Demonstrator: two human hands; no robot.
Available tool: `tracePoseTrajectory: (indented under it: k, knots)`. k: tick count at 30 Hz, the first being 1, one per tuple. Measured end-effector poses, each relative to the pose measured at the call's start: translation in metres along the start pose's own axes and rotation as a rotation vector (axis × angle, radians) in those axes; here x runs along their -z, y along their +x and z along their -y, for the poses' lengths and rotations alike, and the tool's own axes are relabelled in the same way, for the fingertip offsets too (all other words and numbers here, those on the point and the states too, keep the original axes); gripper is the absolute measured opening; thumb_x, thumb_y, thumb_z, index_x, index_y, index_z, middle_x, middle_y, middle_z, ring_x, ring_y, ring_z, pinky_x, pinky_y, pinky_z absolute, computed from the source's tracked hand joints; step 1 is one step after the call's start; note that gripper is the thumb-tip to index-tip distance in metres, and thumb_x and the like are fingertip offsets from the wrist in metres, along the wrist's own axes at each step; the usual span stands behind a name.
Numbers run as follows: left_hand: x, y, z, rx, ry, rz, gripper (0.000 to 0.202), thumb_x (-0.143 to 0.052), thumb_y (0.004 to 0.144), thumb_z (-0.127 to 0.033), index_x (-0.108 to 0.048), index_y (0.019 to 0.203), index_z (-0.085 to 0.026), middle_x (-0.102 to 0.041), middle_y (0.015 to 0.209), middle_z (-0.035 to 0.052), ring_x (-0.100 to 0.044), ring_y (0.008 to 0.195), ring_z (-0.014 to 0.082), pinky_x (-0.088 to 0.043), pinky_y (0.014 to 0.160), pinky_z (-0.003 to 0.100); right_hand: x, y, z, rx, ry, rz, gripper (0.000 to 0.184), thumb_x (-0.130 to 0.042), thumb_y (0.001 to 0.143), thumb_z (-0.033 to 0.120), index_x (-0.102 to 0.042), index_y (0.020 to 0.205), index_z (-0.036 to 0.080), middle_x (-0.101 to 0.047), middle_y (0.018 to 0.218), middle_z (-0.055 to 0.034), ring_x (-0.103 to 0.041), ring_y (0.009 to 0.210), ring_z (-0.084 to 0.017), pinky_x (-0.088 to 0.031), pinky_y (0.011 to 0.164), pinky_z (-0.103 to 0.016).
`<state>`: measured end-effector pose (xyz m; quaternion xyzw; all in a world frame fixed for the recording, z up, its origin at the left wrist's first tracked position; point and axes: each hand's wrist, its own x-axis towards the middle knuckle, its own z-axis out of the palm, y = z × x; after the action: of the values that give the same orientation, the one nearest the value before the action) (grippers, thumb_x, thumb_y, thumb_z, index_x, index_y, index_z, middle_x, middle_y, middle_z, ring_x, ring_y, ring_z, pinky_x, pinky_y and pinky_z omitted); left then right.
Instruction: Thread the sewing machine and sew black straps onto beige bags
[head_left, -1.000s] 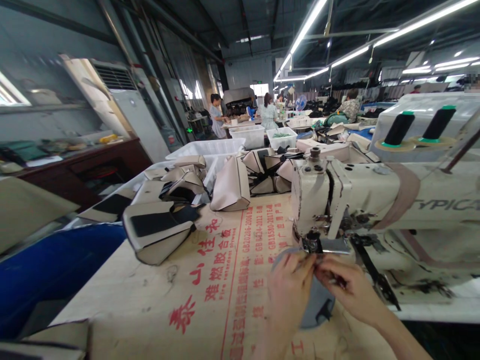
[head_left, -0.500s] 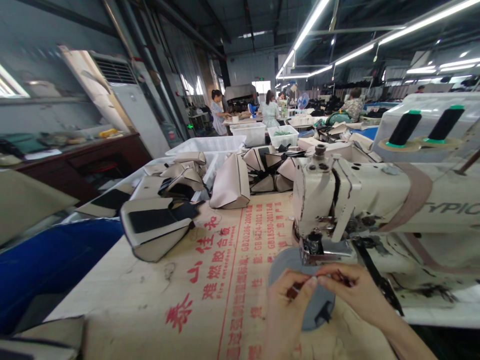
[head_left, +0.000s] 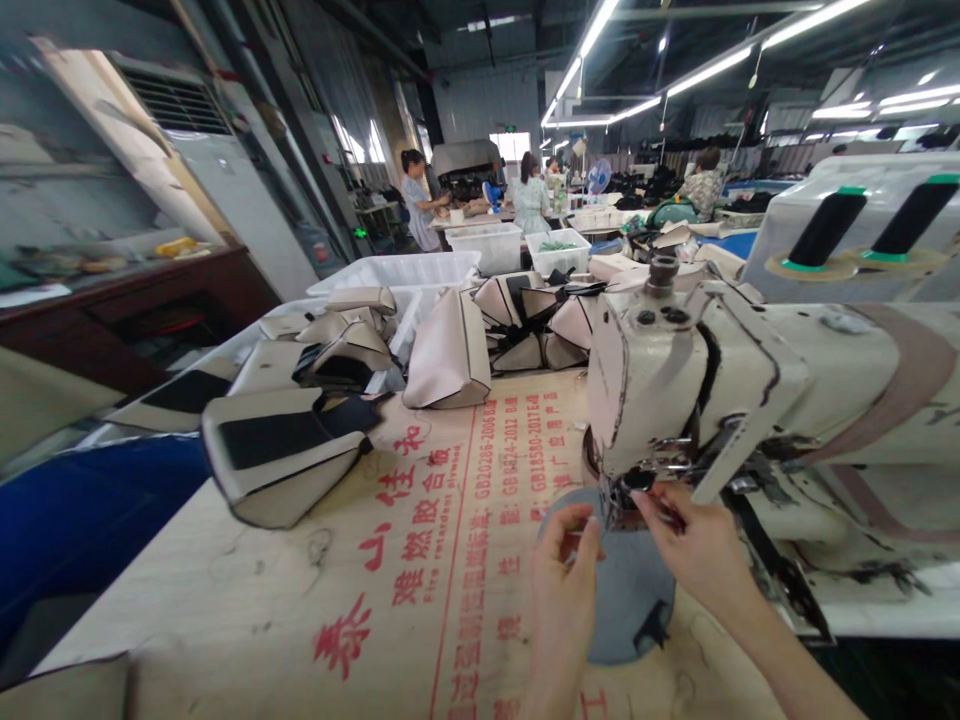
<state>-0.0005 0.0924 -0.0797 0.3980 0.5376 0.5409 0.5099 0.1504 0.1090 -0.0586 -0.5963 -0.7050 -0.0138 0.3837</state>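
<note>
My left hand [head_left: 566,580] hovers over the grey round-ended piece [head_left: 634,590] below the sewing machine head, its fingers curled but apart, and nothing shows between thumb and fingertips. Close to the needle area, my right hand [head_left: 694,545] pinches thumb and fingers together; what they hold is too small to make out. Some dark red shows within that hand. A small black piece [head_left: 654,625] lies at the right edge of the grey piece. The white sewing machine [head_left: 667,350] stands directly above and right of both hands, its presser area partly hidden by my right fingertips.
Beige and black sewn pieces [head_left: 285,450] lie on the plywood table [head_left: 405,620], with more piled behind near white plastic bins [head_left: 405,268]. Black thread cones [head_left: 829,228] stand behind the machine. A blue sheet [head_left: 97,520] hangs at left. Several people work farther back.
My hands have parted: the right rose to the needle area, while the left stayed lower and loosened its pinch. A metal plate beside the needle now sits farther right. The view shifted slightly.
</note>
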Motion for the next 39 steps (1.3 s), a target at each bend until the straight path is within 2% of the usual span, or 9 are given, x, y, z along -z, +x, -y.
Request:
tracePoseTrajectory:
  k: [3, 7, 12, 18, 26, 33, 39]
  knots:
    - [0.006, -0.006, 0.005, -0.007, 0.023, -0.010, 0.030, -0.059, 0.074, -0.038, -0.059, 0.094, -0.016, -0.061, 0.078, 0.0043, -0.055, 0.059, 0.0112, -0.036, 0.044, 0.019, 0.001, 0.001, 0.006, 0.077, -0.114, -0.012, 0.032, -0.045, 0.086, 0.041, -0.062, 0.072, 0.018, -0.067, 0.061, -0.0042, -0.063, 0.053, -0.020, -0.041, 0.049, -0.026]
    - [0.010, -0.010, 0.006, 0.016, 0.058, 0.003, 0.030, -0.059, 0.072, -0.040, -0.061, 0.092, -0.017, -0.061, 0.071, 0.0023, -0.054, 0.055, 0.0114, -0.036, 0.043, 0.019, -0.001, 0.001, 0.010, 0.079, -0.154, 0.035, 0.033, -0.042, 0.088, 0.041, -0.061, 0.073, 0.017, -0.068, 0.064, -0.0054, -0.064, 0.057, -0.022, -0.041, 0.050, -0.027]
    - [0.009, -0.011, 0.005, 0.051, 0.086, 0.038, 0.024, -0.056, 0.075, -0.035, -0.058, 0.092, -0.018, -0.062, 0.079, 0.0030, -0.055, 0.059, 0.0110, -0.035, 0.044, 0.019, -0.003, 0.001, 0.007, 0.063, -0.122, 0.058, 0.035, -0.043, 0.087, 0.043, -0.061, 0.073, 0.017, -0.068, 0.063, -0.0051, -0.064, 0.057, -0.021, -0.042, 0.053, -0.027]
    - [0.007, -0.010, 0.008, 0.032, 0.085, 0.071, 0.020, -0.053, 0.077, -0.031, -0.058, 0.091, -0.017, -0.060, 0.080, 0.0028, -0.054, 0.061, 0.0110, -0.040, 0.052, 0.021, 0.000, 0.003, 0.007, 0.044, -0.097, 0.052, 0.041, -0.041, 0.087, 0.048, -0.062, 0.072, 0.017, -0.068, 0.063, -0.0052, -0.064, 0.057, -0.020, -0.042, 0.054, -0.027]
    - [0.005, -0.008, 0.006, 0.056, 0.105, 0.111, 0.020, -0.052, 0.078, -0.032, -0.057, 0.092, -0.018, -0.060, 0.080, 0.0032, -0.054, 0.064, 0.0122, -0.033, 0.046, 0.019, -0.001, 0.005, 0.008, 0.030, -0.117, 0.016, 0.049, -0.038, 0.085, 0.054, -0.063, 0.067, 0.016, -0.068, 0.060, -0.0061, -0.062, 0.050, -0.019, -0.040, 0.048, -0.027]
    - [0.008, -0.008, -0.001, 0.045, 0.115, 0.112, 0.018, -0.050, 0.078, -0.028, -0.057, 0.090, -0.017, -0.059, 0.080, 0.0028, -0.053, 0.063, 0.0110, -0.038, 0.053, 0.021, -0.001, 0.006, 0.013, -0.006, -0.070, 0.009, 0.043, -0.045, 0.083, 0.050, -0.062, 0.061, 0.017, -0.066, 0.058, -0.0054, -0.059, 0.049, -0.017, -0.039, 0.049, -0.026]
    - [0.008, -0.009, -0.003, 0.070, 0.126, 0.115, 0.018, -0.051, 0.077, -0.029, -0.057, 0.089, -0.017, -0.058, 0.076, 0.0023, -0.051, 0.060, 0.0110, -0.034, 0.046, 0.020, -0.004, 0.005, 0.013, 0.057, -0.084, -0.037, 0.041, -0.044, 0.085, 0.046, -0.062, 0.063, 0.017, -0.064, 0.054, -0.0044, -0.056, 0.045, -0.015, -0.037, 0.047, -0.025]
